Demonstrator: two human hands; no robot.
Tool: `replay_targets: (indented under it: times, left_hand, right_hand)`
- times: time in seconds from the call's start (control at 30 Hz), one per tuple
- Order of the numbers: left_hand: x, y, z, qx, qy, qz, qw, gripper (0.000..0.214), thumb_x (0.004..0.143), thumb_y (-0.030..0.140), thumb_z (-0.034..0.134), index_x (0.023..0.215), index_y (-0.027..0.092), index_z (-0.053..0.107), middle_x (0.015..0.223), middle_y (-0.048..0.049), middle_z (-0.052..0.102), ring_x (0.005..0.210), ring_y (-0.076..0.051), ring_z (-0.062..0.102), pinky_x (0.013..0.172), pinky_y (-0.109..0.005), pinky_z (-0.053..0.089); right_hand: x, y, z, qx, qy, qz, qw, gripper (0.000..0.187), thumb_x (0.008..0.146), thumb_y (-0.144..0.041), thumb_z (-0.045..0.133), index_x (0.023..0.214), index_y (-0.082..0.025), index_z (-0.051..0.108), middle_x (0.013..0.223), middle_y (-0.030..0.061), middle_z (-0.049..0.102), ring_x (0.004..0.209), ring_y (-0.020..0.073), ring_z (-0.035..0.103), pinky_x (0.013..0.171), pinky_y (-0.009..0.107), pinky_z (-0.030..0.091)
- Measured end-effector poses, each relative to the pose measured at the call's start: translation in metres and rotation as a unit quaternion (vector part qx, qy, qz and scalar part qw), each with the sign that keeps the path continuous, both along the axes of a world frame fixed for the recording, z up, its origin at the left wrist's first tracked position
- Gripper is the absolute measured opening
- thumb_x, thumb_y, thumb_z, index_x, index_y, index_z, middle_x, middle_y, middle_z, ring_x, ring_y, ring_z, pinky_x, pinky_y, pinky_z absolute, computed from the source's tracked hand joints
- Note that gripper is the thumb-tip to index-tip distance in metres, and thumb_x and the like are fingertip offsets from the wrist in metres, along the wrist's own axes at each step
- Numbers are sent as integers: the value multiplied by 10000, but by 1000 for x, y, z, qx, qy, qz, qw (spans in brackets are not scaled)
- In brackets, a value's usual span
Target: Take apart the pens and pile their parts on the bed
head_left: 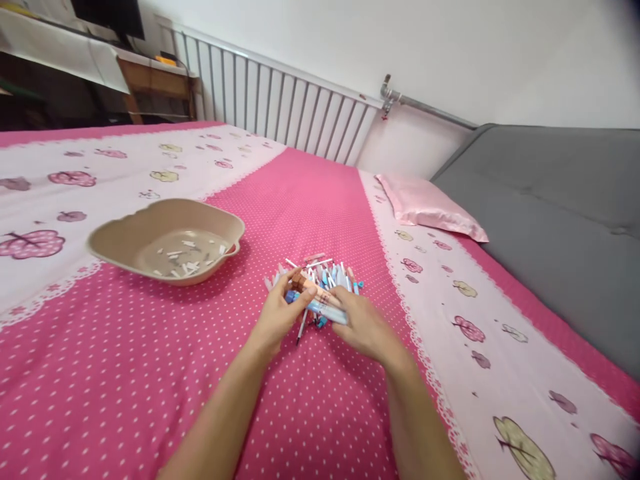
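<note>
Both hands are over a heap of pens point(327, 273) on the bed. My left hand point(279, 312) is closed round the left ends of a peach-and-brown pen point(317, 290) and a light blue pen point(327, 311) with a dark blue end. The right ends of these two pens are in the closed fingers of my right hand point(364, 323). The pens lie side by side, slanting down to the right. In the heap I see pink, white and blue pens, partly hidden by my hands. One thin, dark-tipped pen point(302, 327) sticks out towards me.
To the left, a beige plastic basin point(115, 248) holds several small white pieces. The pink dotted bedspread point(310, 413) lies under everything. A pink pillow point(425, 203) and a grey padded panel point(550, 193) are at the right. A white railing point(270, 90) and a desk point(155, 77) stand behind.
</note>
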State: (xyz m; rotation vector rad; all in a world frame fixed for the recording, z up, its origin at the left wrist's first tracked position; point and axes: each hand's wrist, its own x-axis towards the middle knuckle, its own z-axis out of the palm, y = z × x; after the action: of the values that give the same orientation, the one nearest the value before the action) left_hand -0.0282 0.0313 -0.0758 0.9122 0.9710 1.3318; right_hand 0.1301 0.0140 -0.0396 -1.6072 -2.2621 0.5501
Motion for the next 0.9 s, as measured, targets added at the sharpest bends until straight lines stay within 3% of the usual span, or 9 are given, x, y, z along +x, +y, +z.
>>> replay_targets:
  times: [0.13, 0.23, 0.37, 0.47, 0.53, 0.6, 0.67, 0.77, 0.9]
  left_hand:
    - [3, 7, -15, 5, 52, 38, 998, 342, 703, 453, 634, 796, 125, 601, 601, 17, 531, 539, -88, 484, 502, -185, 385]
    - [-2, 11, -18, 19, 77, 72, 994, 337, 734, 470, 589, 685, 139, 545, 515, 48, 464, 432, -64, 394, 423, -175, 308]
    - [-11, 16, -17, 28, 65, 131, 989, 298, 758, 430, 567, 684, 155, 478, 536, 64, 447, 386, -42, 336, 406, -176, 255]
    - [-11, 17, -20, 36, 118, 122, 985, 254, 732, 376, 608, 819, 146, 541, 655, 28, 525, 486, -68, 434, 490, -192, 345]
    - [-10, 17, -23, 76, 195, 103, 972, 343, 685, 327, 662, 967, 149, 582, 830, -32, 597, 661, -116, 526, 625, -231, 415]
    - [-8, 15, -23, 129, 250, 59, 958, 440, 677, 312, 672, 1085, 169, 585, 1057, -87, 592, 828, -163, 554, 744, -275, 431]
    - [-6, 12, -21, 159, 255, 3, 954, 446, 741, 335, 612, 1156, 181, 561, 1134, -108, 571, 866, -182, 565, 758, -294, 444]
    - [-5, 8, -17, 151, 211, -73, 963, 435, 827, 361, 498, 1216, 167, 505, 1033, -99, 606, 761, -164, 584, 655, -273, 469]
    - [-4, 10, -18, 94, 186, -31, 978, 318, 805, 364, 505, 990, 125, 605, 785, -44, 610, 607, -127, 538, 542, -229, 437]
  right_hand:
    - [5, 4, -4, -18, -40, 65, 997, 246, 643, -117, 492, 871, -206, 467, 772, -5, 543, 647, 137, 460, 549, 238, 240]
    - [17, 3, 4, -34, -47, 74, 996, 175, 640, -110, 462, 773, -208, 406, 716, -22, 505, 616, 130, 438, 532, 239, 230]
    - [34, 3, 15, -52, -23, 56, 997, 146, 653, -103, 445, 712, -210, 364, 660, -37, 459, 586, 124, 428, 512, 239, 230]
    - [41, 7, 15, -42, -6, 18, 999, 129, 678, -116, 447, 701, -211, 364, 617, -47, 436, 550, 121, 413, 494, 242, 223]
    - [43, 10, 13, -35, -2, -1, 999, 122, 682, -116, 451, 716, -211, 383, 616, -47, 444, 550, 123, 417, 496, 242, 227]
    - [43, 12, 9, -33, 1, -6, 999, 126, 679, -108, 451, 741, -210, 408, 631, -43, 461, 564, 126, 428, 506, 241, 235]
    - [42, 14, 6, -33, -1, -1, 999, 139, 670, -102, 454, 752, -209, 420, 648, -39, 477, 579, 128, 436, 516, 239, 240]
    - [37, 15, 2, -31, -11, 12, 999, 153, 653, -96, 462, 750, -207, 419, 677, -30, 493, 599, 131, 440, 524, 237, 239]
    - [23, 15, -4, -18, -18, 54, 998, 187, 629, -73, 454, 761, -202, 423, 697, -21, 495, 619, 132, 440, 539, 234, 239]
